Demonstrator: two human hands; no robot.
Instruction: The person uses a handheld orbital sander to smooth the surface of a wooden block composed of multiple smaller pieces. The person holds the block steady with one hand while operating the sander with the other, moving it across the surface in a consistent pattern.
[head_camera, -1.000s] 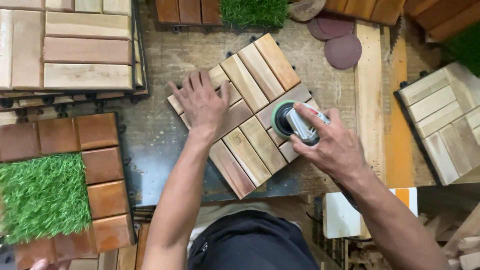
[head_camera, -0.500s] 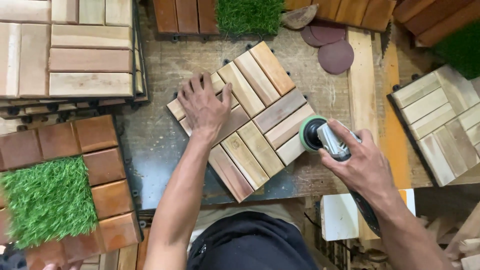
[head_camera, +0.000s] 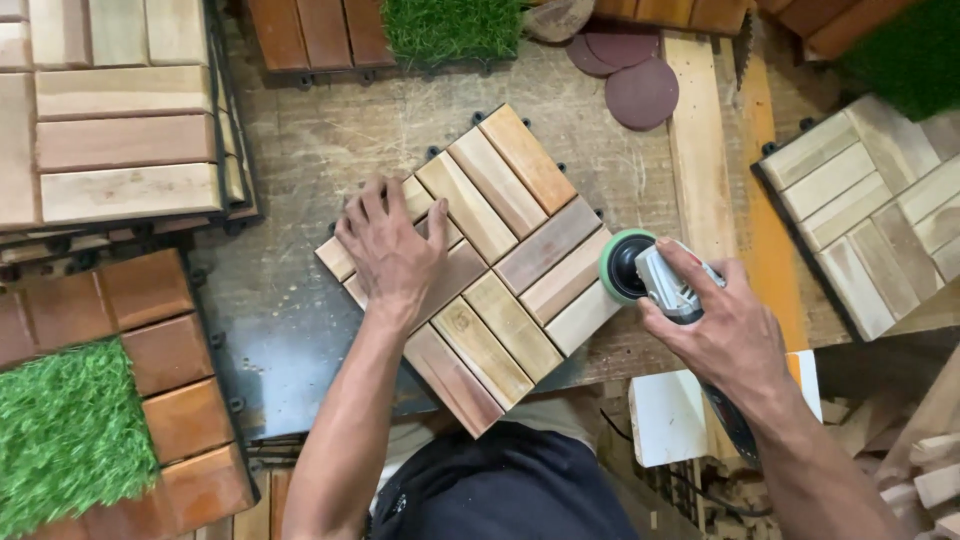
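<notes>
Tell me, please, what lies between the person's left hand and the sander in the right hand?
Only the wooden tile's bare slats, in the head view.

We see our left hand (head_camera: 392, 252) lying flat, palm down, with the fingers spread and pointing away from us; the thumb stands out to the right. Its bare forearm runs down toward our body, a little bent to the left. Our right hand (head_camera: 715, 322) is curled closed in a firm grip, knuckles up, fingers pointing to the upper left. The right forearm comes in from the lower right corner.
</notes>
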